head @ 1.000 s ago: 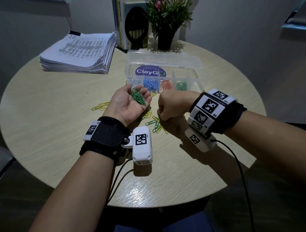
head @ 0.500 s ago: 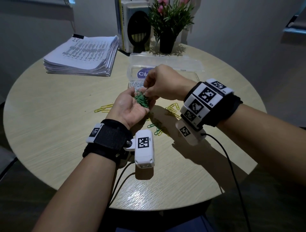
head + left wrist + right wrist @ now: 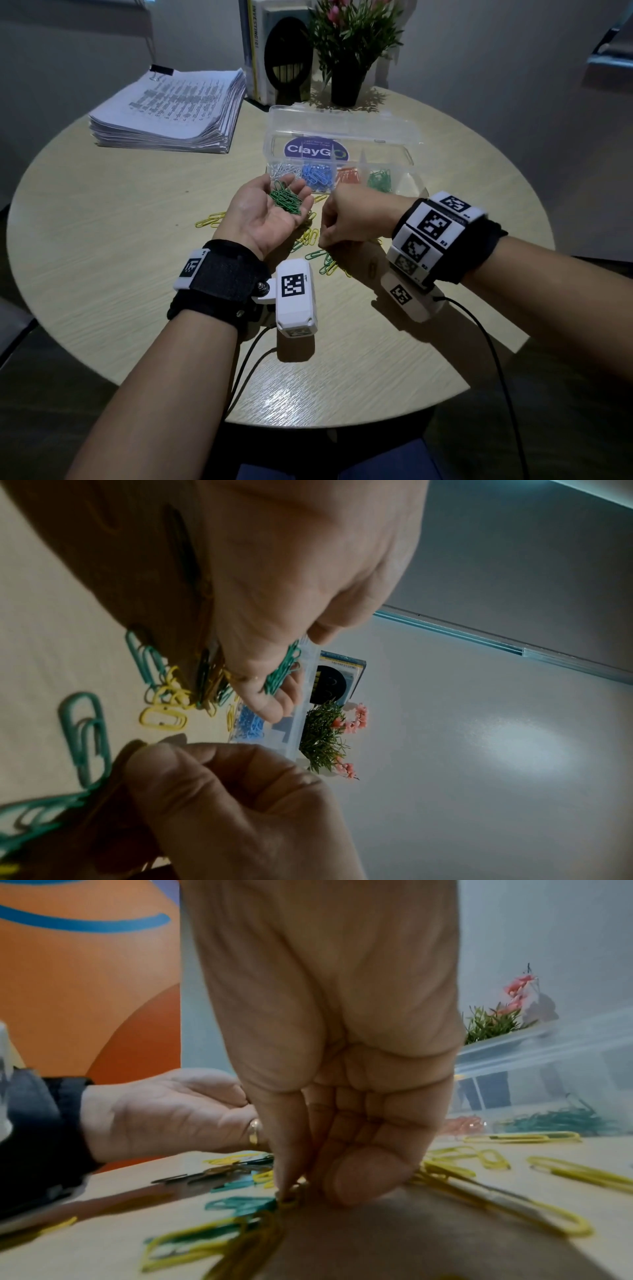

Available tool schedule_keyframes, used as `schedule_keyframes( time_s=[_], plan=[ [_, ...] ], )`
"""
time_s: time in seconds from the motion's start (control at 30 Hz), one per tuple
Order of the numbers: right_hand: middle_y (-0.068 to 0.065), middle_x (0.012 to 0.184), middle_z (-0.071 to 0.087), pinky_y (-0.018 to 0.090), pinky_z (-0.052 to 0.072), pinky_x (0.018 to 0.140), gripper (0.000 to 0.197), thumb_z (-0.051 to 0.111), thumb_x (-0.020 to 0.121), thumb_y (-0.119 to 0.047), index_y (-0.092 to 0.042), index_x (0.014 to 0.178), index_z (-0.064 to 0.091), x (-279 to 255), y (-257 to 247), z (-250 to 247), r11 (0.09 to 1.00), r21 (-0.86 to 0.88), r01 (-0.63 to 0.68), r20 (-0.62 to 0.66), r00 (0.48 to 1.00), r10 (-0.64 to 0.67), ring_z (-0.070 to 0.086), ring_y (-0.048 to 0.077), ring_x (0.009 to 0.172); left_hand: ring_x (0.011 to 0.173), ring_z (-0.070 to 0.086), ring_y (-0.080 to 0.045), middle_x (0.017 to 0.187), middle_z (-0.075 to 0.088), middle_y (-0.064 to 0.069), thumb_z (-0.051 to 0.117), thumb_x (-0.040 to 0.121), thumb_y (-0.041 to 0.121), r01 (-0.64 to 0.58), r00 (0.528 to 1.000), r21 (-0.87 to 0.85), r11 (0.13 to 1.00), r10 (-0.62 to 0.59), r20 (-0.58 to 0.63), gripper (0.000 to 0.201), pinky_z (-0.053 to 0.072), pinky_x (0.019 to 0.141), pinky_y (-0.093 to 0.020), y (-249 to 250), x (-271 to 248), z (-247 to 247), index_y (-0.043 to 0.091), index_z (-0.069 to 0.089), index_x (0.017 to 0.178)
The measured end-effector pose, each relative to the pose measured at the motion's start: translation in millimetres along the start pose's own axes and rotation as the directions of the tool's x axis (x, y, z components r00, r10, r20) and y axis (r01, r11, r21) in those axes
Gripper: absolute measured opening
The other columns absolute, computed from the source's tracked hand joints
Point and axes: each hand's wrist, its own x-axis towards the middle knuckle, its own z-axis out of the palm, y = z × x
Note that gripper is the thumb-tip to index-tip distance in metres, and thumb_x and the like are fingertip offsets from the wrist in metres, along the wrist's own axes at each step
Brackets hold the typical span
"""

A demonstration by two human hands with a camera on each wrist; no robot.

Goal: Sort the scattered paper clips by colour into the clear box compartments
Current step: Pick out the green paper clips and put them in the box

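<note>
Left hand [image 3: 270,214] palm-up, cupped

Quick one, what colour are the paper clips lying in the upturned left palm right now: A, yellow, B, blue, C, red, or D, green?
D. The head view shows a small heap of green paper clips resting in the cupped palm of the left hand, held palm up above the table.
</note>
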Motion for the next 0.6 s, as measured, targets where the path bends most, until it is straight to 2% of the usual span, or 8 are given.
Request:
schedule_keyframes(
  time_s=[0.2, 0.37, 0.4, 0.47, 0.5, 0.53, 0.6],
  plan=[
    [0.008, 0.1, 0.071, 0.026, 0.049, 0.071, 0.022, 0.068, 0.085, -0.017, -0.008, 0.104, 0.072, 3, 7, -5, 0.998, -0.061, 0.002, 0.0, 1.0, -0.002, 0.064, 0.021, 0.089, 0.076, 0.057, -0.022, 0.079, 0.057, -0.011, 0.024, 0.103, 0.031, -0.001, 1.0, -0.001, 1.0, 0.001, -0.002, 0.045, 0.048, 0.079, -0.034, -1, -2, 0, 0.004, 0.055, 0.085],
    [-0.002, 0.097, 0.073, 0.027, 0.054, 0.079, 0.012, 0.071, 0.081, -0.01, -0.016, 0.092, 0.072, -5, 10, -9, 0.996, 0.022, 0.087, 0.056, 0.995, -0.088, 0.066, 0.012, 0.086, 0.076, 0.057, -0.022, 0.079, 0.057, -0.012, 0.024, 0.103, 0.031, -0.003, 1.0, 0.004, 1.0, 0.003, -0.009, 0.044, 0.048, 0.078, -0.034, -1, -1, 1, 0.004, 0.054, 0.084],
    [-0.004, 0.095, 0.073, 0.026, 0.055, 0.077, 0.015, 0.073, 0.079, -0.01, -0.017, 0.092, 0.072, -7, 9, -10, 0.994, 0.024, 0.104, 0.088, 0.99, -0.106, 0.066, 0.008, 0.082, 0.076, 0.057, -0.022, 0.079, 0.057, -0.012, 0.024, 0.103, 0.031, -0.005, 1.0, 0.006, 1.0, 0.005, -0.009, 0.044, 0.048, 0.077, -0.034, -1, -1, 1, 0.004, 0.054, 0.084],
    [-0.009, 0.086, 0.07, 0.013, 0.05, 0.059, 0.016, 0.075, 0.079, -0.012, -0.018, 0.093, 0.071, -10, 8, -10, 0.99, -0.037, 0.135, 0.133, 0.983, -0.129, 0.061, -0.003, 0.066, 0.076, 0.057, -0.022, 0.079, 0.057, -0.012, 0.025, 0.103, 0.031, -0.008, 1.0, 0.008, 1.0, 0.008, -0.012, 0.045, 0.048, 0.077, -0.034, -1, -1, 1, 0.004, 0.055, 0.084],
    [-0.01, 0.081, 0.067, 0.009, 0.043, 0.05, 0.015, 0.074, 0.08, -0.014, -0.017, 0.094, 0.071, -10, 7, -9, 0.985, -0.084, 0.148, 0.138, 0.981, -0.136, 0.057, -0.004, 0.059, 0.076, 0.057, -0.022, 0.079, 0.058, -0.012, 0.024, 0.103, 0.031, -0.006, 1.0, 0.007, 1.0, 0.006, -0.013, 0.045, 0.048, 0.077, -0.034, -1, -2, 1, 0.004, 0.055, 0.084],
    [-0.009, 0.08, 0.064, 0.009, 0.037, 0.047, 0.015, 0.073, 0.081, -0.017, -0.016, 0.096, 0.072, -10, 7, -9, 0.979, -0.124, 0.16, 0.135, 0.98, -0.143, 0.054, -0.002, 0.057, 0.076, 0.057, -0.022, 0.078, 0.058, -0.012, 0.024, 0.103, 0.031, -0.005, 1.0, 0.005, 1.0, 0.005, -0.014, 0.045, 0.048, 0.077, -0.034, -1, -2, 1, 0.004, 0.055, 0.084],
    [-0.005, 0.085, 0.065, 0.01, 0.034, 0.049, 0.016, 0.07, 0.084, -0.02, -0.014, 0.1, 0.072, -9, 6, -7, 0.971, -0.168, 0.17, 0.127, 0.981, -0.149, 0.052, 0.005, 0.063, 0.076, 0.057, -0.022, 0.078, 0.058, -0.012, 0.025, 0.103, 0.031, -0.006, 1.0, 0.003, 1.0, 0.006, -0.013, 0.045, 0.048, 0.077, -0.034, -1, -2, 1, 0.004, 0.055, 0.084]
  ],
)
